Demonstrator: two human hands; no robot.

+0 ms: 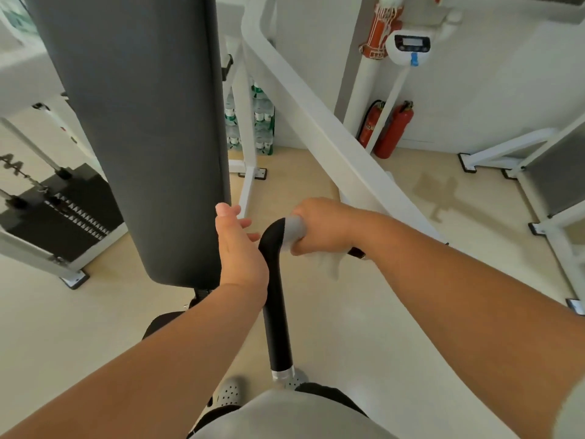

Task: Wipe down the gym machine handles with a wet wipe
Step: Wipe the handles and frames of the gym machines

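A black bent handle (276, 305) of the gym machine runs up the middle of the view and curves right at its top. My right hand (319, 229) is closed around the upper bend with a pale wet wipe (294, 231) wrapped over the grip; a loose end of the wipe hangs below my fist. My left hand (240, 248) hovers just left of the handle with its fingers apart and nothing in it, close to the bar but not gripping it.
A tall dark grey back pad (152, 128) stands right beside my left hand. The white machine arm (332, 147) slants up behind my right hand. A weight stack (60, 210) sits at left. Two red fire extinguishers (392, 131) stand by the far wall.
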